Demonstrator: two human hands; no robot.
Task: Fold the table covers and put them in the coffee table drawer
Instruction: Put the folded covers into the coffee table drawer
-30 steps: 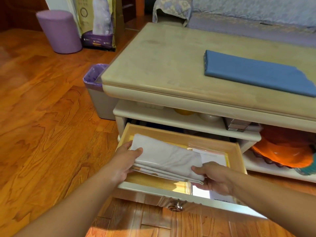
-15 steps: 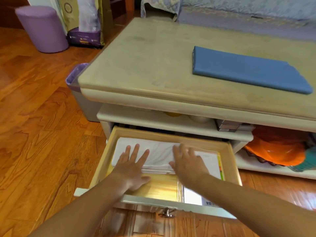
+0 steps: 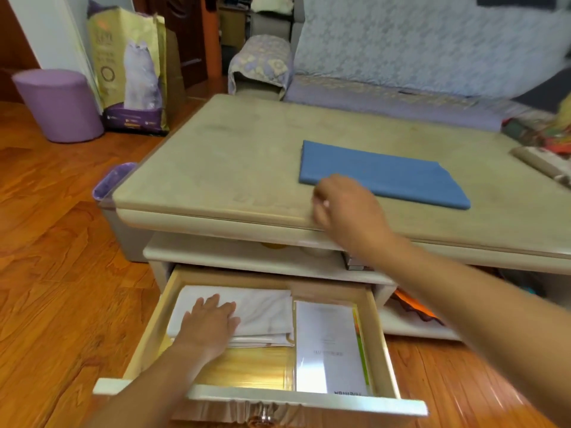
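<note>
Around the coffee table stood one purple stool (image 3: 58,105) at ten o'clock, one printed bag (image 3: 129,72) bearing a cat picture beside it, and a patterned sofa (image 3: 417,47) at twelve o'clock. One lilac-lined bin (image 3: 112,182) was tucked against the table's left corner, half hidden by the tabletop (image 3: 231,156). At three o'clock some colourful clutter lay blurred at the frame's edge, too smeared to name.

Two table covers were visible. The blue cover (image 3: 383,174), folded flat, lay on the tabletop toward two o'clock. The white cover (image 3: 265,313), folded, sat in the rear left of the open drawer (image 3: 378,335) at six o'clock, just beside one sheet of printed paper (image 3: 327,344) in a clear sleeve that filled the drawer's right side.

The left hand (image 3: 211,322) lay flat on the white cover, fingers straight and spread, pressing it down. The right hand (image 3: 346,205) hung over the tabletop's front edge, its fingertips at the near edge of the blue cover; its fingers looked loosely curled and seemed to hold nothing, though motion blur left that uncertain. The right forearm crossed in front of the lower shelf (image 3: 247,257), masking part of what sat there.
</note>
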